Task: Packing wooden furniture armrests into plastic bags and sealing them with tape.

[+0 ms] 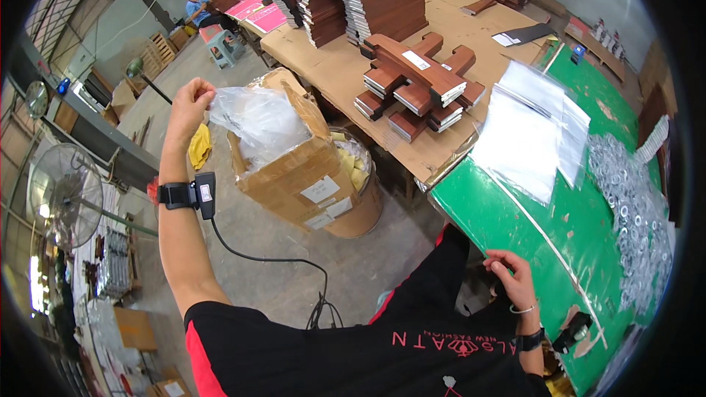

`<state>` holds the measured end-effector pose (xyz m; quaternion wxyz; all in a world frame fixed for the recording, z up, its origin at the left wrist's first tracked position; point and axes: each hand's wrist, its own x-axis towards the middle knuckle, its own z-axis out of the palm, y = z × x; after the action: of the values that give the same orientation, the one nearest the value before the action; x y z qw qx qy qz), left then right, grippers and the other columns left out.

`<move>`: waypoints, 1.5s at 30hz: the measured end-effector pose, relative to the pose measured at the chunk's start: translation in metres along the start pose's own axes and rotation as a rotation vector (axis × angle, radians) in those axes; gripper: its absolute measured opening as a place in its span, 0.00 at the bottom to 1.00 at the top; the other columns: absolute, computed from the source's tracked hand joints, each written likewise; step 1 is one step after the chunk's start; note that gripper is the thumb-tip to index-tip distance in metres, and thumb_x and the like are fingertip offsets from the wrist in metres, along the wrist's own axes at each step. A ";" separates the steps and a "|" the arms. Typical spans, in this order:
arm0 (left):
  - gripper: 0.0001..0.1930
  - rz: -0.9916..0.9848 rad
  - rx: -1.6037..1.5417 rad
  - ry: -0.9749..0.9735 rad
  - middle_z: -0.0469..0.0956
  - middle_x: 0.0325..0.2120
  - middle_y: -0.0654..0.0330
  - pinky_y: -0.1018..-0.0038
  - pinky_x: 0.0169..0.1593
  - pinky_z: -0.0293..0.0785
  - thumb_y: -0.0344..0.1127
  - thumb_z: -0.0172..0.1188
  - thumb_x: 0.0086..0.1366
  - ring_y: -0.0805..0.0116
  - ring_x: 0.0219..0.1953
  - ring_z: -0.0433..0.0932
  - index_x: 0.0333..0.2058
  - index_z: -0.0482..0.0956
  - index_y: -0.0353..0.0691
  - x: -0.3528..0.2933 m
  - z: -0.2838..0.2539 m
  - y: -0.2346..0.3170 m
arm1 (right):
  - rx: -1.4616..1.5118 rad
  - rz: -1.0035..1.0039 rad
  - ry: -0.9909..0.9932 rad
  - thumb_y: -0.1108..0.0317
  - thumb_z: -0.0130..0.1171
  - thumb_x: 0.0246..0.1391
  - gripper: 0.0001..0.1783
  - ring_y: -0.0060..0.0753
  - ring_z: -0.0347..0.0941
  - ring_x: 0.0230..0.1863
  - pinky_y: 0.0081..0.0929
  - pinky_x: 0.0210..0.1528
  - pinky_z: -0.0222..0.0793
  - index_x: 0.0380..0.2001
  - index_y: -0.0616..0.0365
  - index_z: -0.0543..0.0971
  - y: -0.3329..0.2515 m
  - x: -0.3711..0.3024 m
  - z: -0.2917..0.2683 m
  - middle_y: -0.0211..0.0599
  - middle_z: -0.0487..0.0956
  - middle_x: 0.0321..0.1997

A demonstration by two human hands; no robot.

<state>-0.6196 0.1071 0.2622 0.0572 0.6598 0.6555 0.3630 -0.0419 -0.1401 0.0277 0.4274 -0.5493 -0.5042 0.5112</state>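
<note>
My left hand [193, 101] is raised beside a cardboard box [301, 187], its fingers pinched together on the edge of a clear plastic bag [257, 119]. The bag spreads over the box's opening, and more clear plastic seems to lie inside. At the near edge of the green tabletop [500, 224], my right hand [512, 279] hangs with loosely bent fingers, thumb and forefinger apart and nothing visible between them. A stack of clear plastic bags [518, 140] lies farther along that tabletop.
Crossed brown wooden pieces [419, 81] and taller wooden stacks [386, 4] stand on the cardboard-covered table [323, 62]. Many metal rings in clear plastic [632, 213] lie at right. A round bin [360, 213] stands behind the box. A cable [272, 258] hangs from my left wrist. Another person [197, 9] sits far off.
</note>
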 end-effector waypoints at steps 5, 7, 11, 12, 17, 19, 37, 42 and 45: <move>0.06 0.103 0.412 -0.454 0.82 0.30 0.61 0.71 0.41 0.75 0.30 0.59 0.64 0.71 0.34 0.78 0.37 0.80 0.35 0.001 0.015 -0.028 | -0.033 -0.054 -0.049 0.73 0.57 0.61 0.14 0.24 0.78 0.40 0.22 0.46 0.73 0.48 0.65 0.80 -0.010 0.002 0.009 0.34 0.83 0.38; 0.07 0.167 -0.229 0.167 0.81 0.32 0.63 0.75 0.42 0.72 0.32 0.59 0.66 0.74 0.35 0.76 0.38 0.79 0.35 -0.002 0.011 -0.021 | -0.078 -0.076 -0.083 0.72 0.58 0.61 0.13 0.24 0.79 0.40 0.22 0.46 0.72 0.48 0.63 0.81 -0.012 0.001 0.013 0.34 0.83 0.38; 0.06 0.305 -0.186 0.439 0.75 0.32 0.67 0.81 0.41 0.68 0.32 0.57 0.69 0.79 0.34 0.73 0.39 0.77 0.36 0.002 -0.025 0.020 | -0.197 -0.123 -0.131 0.71 0.59 0.61 0.13 0.24 0.79 0.40 0.23 0.46 0.72 0.48 0.61 0.82 -0.026 0.005 0.018 0.35 0.83 0.38; 0.06 0.313 -0.187 0.437 0.75 0.32 0.67 0.81 0.41 0.68 0.32 0.57 0.69 0.79 0.34 0.73 0.39 0.77 0.36 0.000 -0.027 0.032 | -0.157 -0.125 -0.176 0.71 0.59 0.61 0.14 0.24 0.79 0.41 0.23 0.46 0.72 0.49 0.61 0.81 -0.023 0.005 0.020 0.35 0.83 0.40; 0.03 0.491 -0.507 -0.007 0.72 0.33 0.68 0.82 0.41 0.70 0.29 0.52 0.71 0.79 0.34 0.71 0.39 0.74 0.37 -0.048 0.018 0.144 | -0.237 -0.349 -0.272 0.64 0.66 0.56 0.34 0.31 0.75 0.54 0.27 0.51 0.72 0.64 0.57 0.68 -0.055 0.037 0.031 0.40 0.75 0.57; 0.04 0.588 -0.490 -0.224 0.72 0.31 0.65 0.77 0.39 0.71 0.22 0.51 0.68 0.78 0.33 0.73 0.37 0.74 0.37 -0.089 0.052 0.178 | -0.391 -0.663 -0.151 0.59 0.71 0.47 0.53 0.44 0.62 0.69 0.37 0.67 0.61 0.72 0.57 0.55 -0.090 0.069 0.046 0.48 0.63 0.70; 0.50 0.116 -0.889 -1.047 0.69 0.60 0.54 0.68 0.63 0.65 0.29 0.73 0.52 0.64 0.60 0.70 0.70 0.54 0.38 -0.226 0.337 0.211 | -0.025 -0.123 0.019 0.59 0.64 0.59 0.13 0.12 0.69 0.26 0.20 0.28 0.65 0.35 0.60 0.82 -0.015 0.028 -0.049 0.22 0.78 0.26; 0.35 -0.030 -0.943 -1.236 0.79 0.36 0.63 0.79 0.37 0.75 0.24 0.67 0.55 0.76 0.33 0.77 0.64 0.69 0.40 -0.217 0.399 0.200 | -0.060 0.134 0.030 0.59 0.65 0.60 0.14 0.10 0.69 0.30 0.16 0.31 0.64 0.39 0.59 0.83 0.023 0.015 -0.133 0.18 0.79 0.30; 0.32 0.115 -0.679 -0.976 0.78 0.32 0.65 0.78 0.34 0.72 0.23 0.65 0.56 0.77 0.30 0.75 0.61 0.72 0.39 -0.199 0.413 0.195 | -0.235 0.112 0.100 0.60 0.65 0.59 0.13 0.11 0.69 0.30 0.17 0.32 0.65 0.39 0.59 0.84 0.043 0.029 -0.166 0.19 0.79 0.30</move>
<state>-0.2058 0.0657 -0.0122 0.5396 0.7296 0.3640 0.2097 0.1272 -0.1092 0.0007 0.3556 -0.6475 -0.5074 0.4436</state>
